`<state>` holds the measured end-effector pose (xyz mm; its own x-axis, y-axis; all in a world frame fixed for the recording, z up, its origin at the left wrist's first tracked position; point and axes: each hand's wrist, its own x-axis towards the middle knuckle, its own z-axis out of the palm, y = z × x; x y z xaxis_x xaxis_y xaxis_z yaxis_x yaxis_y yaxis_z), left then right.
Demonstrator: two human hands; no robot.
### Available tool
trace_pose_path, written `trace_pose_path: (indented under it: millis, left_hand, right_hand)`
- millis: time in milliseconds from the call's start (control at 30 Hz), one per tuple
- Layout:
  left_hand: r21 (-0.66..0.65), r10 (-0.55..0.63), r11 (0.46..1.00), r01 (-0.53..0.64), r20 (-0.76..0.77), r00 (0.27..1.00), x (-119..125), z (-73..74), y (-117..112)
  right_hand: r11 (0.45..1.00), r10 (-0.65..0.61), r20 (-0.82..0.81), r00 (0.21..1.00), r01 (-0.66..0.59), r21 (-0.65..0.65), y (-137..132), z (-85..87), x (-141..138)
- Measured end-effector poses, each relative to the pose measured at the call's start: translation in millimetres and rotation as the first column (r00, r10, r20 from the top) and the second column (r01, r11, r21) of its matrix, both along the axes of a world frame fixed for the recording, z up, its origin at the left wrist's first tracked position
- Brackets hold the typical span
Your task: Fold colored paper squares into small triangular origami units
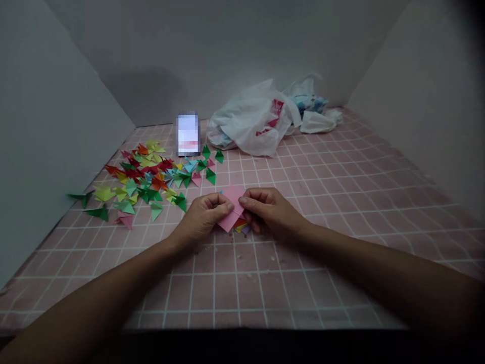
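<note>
A pink paper sheet [232, 207] is held at the centre of the view, tilted above a pink grid-patterned mat [291, 283], and it is pinched from both sides: the left hand [202, 218] grips its left part between curled fingers and thumb, while the right hand [270, 210] holds its right edge between fingertips and thumb. Neither hand is spread, and the two are separated only by the sheet. The sheet appears creased into an angular shape, though its folds are partly hidden by the fingers. Just below it, toward 5 o'clock, a small heap of coloured paper pieces [240, 226] is partly covered by the right hand. A large scatter of folded triangular paper pieces [146, 174] has already been laid out at 10 o'clock, in crisp green, red, yellow, orange, blue and pink. Their sharp points and smooth matte faces contrast with the crumpled, glossy white plastic bag [252, 121] with red print at 12 o'clock. A blurred rectangular object [188, 134] stands upright beside the scatter, and a second white plastic bundle [316, 121] lies at 1 o'clock. Small paper crumbs [227, 248] are strewn over the mat, and smooth grey walls [66, 136] rise at the sides.
</note>
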<state>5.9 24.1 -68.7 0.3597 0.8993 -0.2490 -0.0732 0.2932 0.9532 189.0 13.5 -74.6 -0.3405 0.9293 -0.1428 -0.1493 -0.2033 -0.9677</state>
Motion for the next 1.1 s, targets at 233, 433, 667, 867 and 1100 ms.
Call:
trace_pose_path:
  millis: [233, 433, 667, 867, 1100]
  left_hand:
    - [-0.038, -0.018, 0.999, 0.02, 0.04, 0.999, -0.4, -0.7, 0.6]
    - [-0.066, -0.028, 0.997, 0.031, 0.059, 0.998, 0.4, 1.0, 0.5]
    - [-0.071, -0.027, 0.997, 0.031, 0.056, 0.998, 0.3, 0.5, 0.3]
    - [-0.053, -0.047, 0.997, 0.049, 0.038, 0.998, -0.1, -0.6, 0.2]
    - [-0.075, -0.075, 0.994, 0.08, 0.065, 0.995, -1.3, -2.7, -0.6]
  right_hand:
    - [1.0, -0.018, 0.026, 0.999, 0.017, 0.01, -0.8, 2.9, 0.9]
    - [1.0, 0.008, 0.003, 1.0, -0.008, -0.001, -0.9, 3.9, 2.0]
    - [0.999, -0.003, 0.003, 1.0, 0.002, 0.035, 1.5, 5.8, 4.4]
    - [0.997, 0.077, 0.029, 0.997, -0.077, 0.002, 1.3, 4.0, 3.4]
    - [0.979, 0.121, -0.078, 0.99, -0.132, -0.152, 0.4, 7.0, 4.2]
